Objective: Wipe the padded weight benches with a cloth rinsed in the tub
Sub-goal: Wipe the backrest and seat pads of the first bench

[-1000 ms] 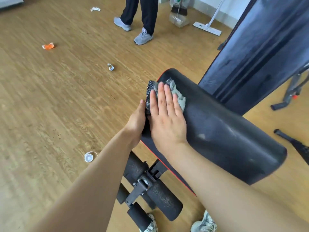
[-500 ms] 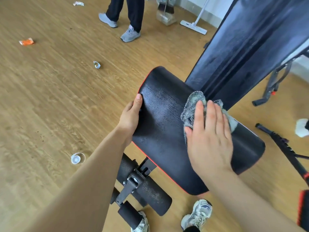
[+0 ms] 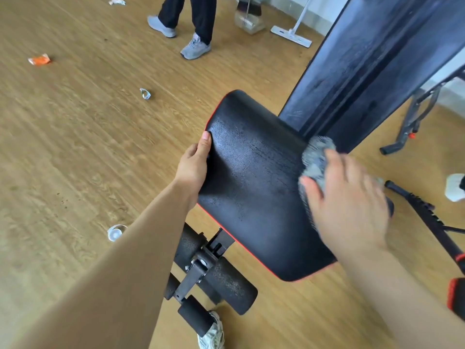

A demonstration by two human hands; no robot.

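Observation:
A black padded bench seat (image 3: 251, 187) with a red edge fills the middle of the view, its surface glistening wet. My left hand (image 3: 195, 165) grips the seat's left edge, thumb on top. My right hand (image 3: 347, 200) presses flat on a grey cloth (image 3: 315, 157) at the seat's right side, blurred by motion. The bench's raised dark backrest (image 3: 377, 66) slopes up to the upper right. No tub is in view.
Black foam leg rollers (image 3: 221, 280) stick out below the seat, near my shoe (image 3: 212, 333). Another person's legs (image 3: 191, 18) stand at the top, next to a dustpan (image 3: 247, 18) and a flat mop (image 3: 292, 34). Litter dots the wooden floor (image 3: 75, 147): an orange wrapper (image 3: 39, 59), a bottle cap (image 3: 115, 233).
My right hand has swept the cloth from the seat's left end across to its right side. My left hand has stayed on the left edge.

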